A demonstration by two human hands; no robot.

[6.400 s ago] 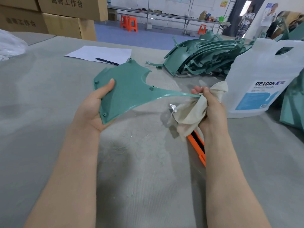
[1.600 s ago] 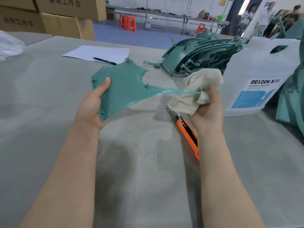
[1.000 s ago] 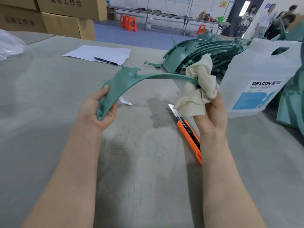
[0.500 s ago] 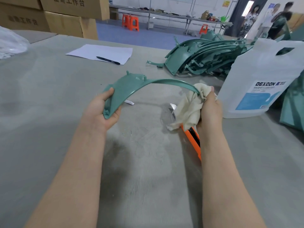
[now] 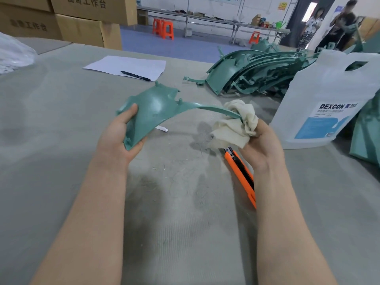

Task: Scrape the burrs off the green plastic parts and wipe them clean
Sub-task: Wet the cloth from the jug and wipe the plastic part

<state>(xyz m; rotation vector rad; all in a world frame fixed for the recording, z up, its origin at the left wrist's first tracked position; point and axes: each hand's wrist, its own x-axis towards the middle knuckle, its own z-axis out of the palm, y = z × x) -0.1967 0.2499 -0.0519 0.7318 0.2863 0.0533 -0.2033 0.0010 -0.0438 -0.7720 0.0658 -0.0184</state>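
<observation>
My left hand (image 5: 120,138) grips the wide end of a curved green plastic part (image 5: 156,108), thumb on its upper face, holding it above the grey table (image 5: 51,124). The part's narrow tail arcs right into a bunched cream cloth (image 5: 239,124) that my right hand (image 5: 261,145) clutches around the tip. An orange utility knife (image 5: 241,175) lies on the table under my right wrist, its blade end hidden by the cloth. Fine green shavings dot the table between my arms.
A pile of green parts (image 5: 253,73) lies at the back right. A white DEXCON jug (image 5: 327,103) stands right of the cloth. Paper (image 5: 127,64) with a pen (image 5: 135,76) lies behind; cardboard boxes (image 5: 82,21) stack far left. More green plastic (image 5: 368,132) sits at the right edge.
The part has turned in my left hand from its thin edge-on pose to show its broad face. The cloth stays bunched round the tail's tip.
</observation>
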